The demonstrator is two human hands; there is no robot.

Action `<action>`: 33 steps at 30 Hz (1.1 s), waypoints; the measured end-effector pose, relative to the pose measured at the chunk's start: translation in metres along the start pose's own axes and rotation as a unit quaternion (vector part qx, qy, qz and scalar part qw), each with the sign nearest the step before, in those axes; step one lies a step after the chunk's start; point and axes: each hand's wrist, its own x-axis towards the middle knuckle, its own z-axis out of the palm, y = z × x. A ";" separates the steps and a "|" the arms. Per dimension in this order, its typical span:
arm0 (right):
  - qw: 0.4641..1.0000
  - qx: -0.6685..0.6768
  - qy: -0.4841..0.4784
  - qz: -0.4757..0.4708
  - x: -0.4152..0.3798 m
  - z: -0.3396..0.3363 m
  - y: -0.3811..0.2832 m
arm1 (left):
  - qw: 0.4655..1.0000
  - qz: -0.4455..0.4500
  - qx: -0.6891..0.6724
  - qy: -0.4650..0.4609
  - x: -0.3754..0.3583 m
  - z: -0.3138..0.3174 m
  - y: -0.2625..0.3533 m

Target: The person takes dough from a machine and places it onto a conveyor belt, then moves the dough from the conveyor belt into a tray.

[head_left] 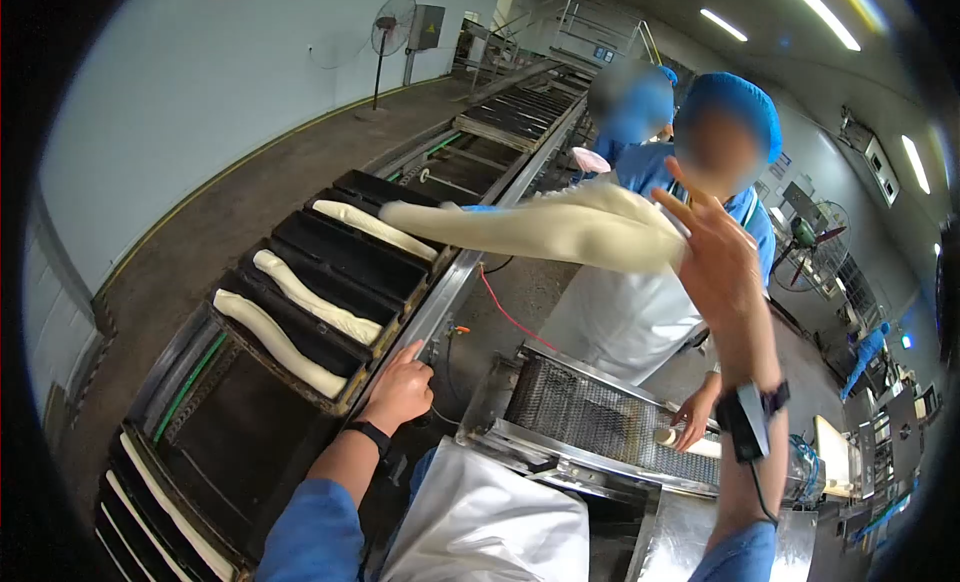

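My right hand (715, 247) is raised at chest height of the person opposite. It holds one end of a long pale dough roll (560, 232), which stretches left in the air, its far end blurred over the black loaf tins (305, 244). Three dough rolls lie in those tins: a front one (275, 342), a middle one (315, 300) and a back one (375, 228). My left hand (400, 387) rests at the metal rail (440, 307) beside the tins, one finger stretched along it and the others curled, with nothing visible in them.
A mesh conveyor (590, 412) runs at the right, where a co-worker's hand (695, 417) touches another dough roll (705, 446). Two people in blue caps stand across from me. More filled tins (160, 502) sit at lower left; further tins (520, 112) line the track beyond.
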 end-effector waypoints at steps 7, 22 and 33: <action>0.943 0.140 -0.145 0.265 -0.089 0.041 0.027 | 1.000 -0.009 0.009 -0.023 -0.003 -0.007 0.005; 0.772 0.073 0.194 0.601 -0.495 -0.077 0.059 | 0.994 -0.013 0.028 0.105 0.016 -0.051 0.042; 0.790 0.076 0.225 0.565 -0.499 -0.108 0.079 | 0.939 -0.331 -0.069 0.058 0.022 -0.050 -0.038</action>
